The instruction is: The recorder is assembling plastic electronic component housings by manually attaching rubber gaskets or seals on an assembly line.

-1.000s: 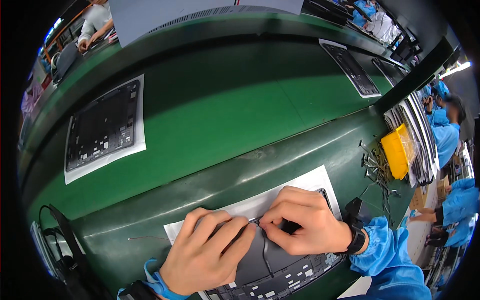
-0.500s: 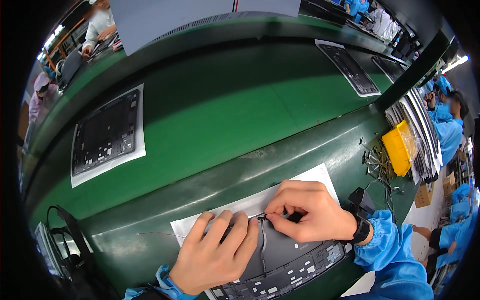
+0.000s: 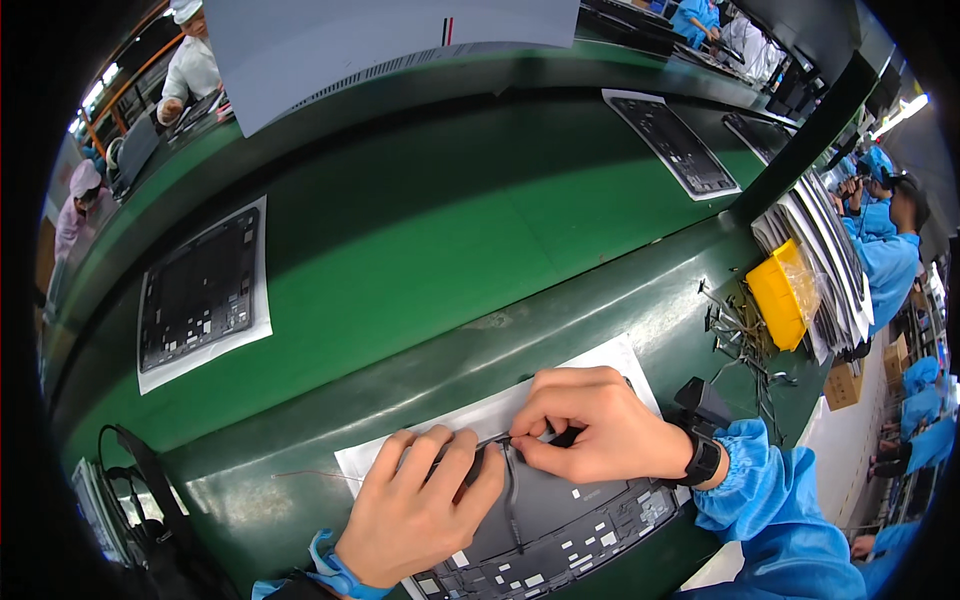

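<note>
A dark grey device housing panel [image 3: 572, 502] with many small white patches lies on a white sheet [image 3: 612, 352] in front of me. Down its middle runs a thin black cable [image 3: 514, 515]. My right hand [image 3: 600, 425] pinches the cable's upper end between thumb and forefinger, close to the panel's far edge. Left of it, my left hand [image 3: 425, 500] rests on the panel, fingers apart, fingertips along the same edge beside the cable. A thin reddish wire [image 3: 318, 475] sticks out leftward past the left hand; where it leads under the fingers is hidden.
Similar panels [image 3: 200, 285] [image 3: 675, 145] lie on the green conveyor surface [image 3: 430, 270] beyond. At the right are a pile of loose cables [image 3: 742, 335], a yellow bin [image 3: 778, 298] and stacked sheets [image 3: 825, 265]. A dark post [image 3: 805, 140] slants up there. Other people work on both sides.
The view has shifted slightly, so the surroundings sit a little differently. Both hands keep nearly the same place on the panel, the right one still pinching the cable's end.
</note>
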Motion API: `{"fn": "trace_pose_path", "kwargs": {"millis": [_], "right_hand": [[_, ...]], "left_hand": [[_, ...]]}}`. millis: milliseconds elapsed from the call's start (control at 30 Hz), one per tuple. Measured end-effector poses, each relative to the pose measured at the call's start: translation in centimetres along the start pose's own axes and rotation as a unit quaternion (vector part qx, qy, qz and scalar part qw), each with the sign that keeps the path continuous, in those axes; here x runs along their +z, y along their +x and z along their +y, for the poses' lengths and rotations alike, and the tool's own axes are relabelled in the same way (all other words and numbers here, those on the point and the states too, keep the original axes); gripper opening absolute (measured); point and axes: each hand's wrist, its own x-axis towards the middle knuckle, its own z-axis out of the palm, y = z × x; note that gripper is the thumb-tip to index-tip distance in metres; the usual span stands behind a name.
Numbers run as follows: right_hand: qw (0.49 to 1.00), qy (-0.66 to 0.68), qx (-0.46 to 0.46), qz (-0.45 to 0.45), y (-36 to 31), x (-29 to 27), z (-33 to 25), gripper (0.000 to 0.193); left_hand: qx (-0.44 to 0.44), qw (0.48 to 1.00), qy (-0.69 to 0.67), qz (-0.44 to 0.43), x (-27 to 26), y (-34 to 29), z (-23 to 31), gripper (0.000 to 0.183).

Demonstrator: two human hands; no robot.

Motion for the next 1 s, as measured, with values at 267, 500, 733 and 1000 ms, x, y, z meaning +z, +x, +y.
{"fn": "trace_pose_path", "kwargs": {"millis": [267, 500, 733, 1000], "right_hand": [[1.0, 0.003, 0.01, -0.017, 0.0, -0.6, 0.8, 0.008], [1.0, 0.002, -0.013, 0.0, -0.1, -0.4, 1.5, 0.012], [0.999, -0.008, -0.028, 0.016, -0.1, -0.3, 2.1, 0.014], [1.0, 0.002, -0.013, 0.009, 0.1, -0.5, 2.1, 0.013]], "left_hand": [[-0.017, 0.999, -0.043, 0.002, 0.5, 0.4, -0.1, 0.048], [-0.052, 0.992, -0.116, -0.017, 0.4, 0.9, -0.8, 0.043], [-0.054, 0.992, -0.113, -0.027, 0.7, 1.0, -0.9, 0.045], [-0.053, 0.991, -0.123, -0.023, 1.2, 1.2, -1.2, 0.048]]}}
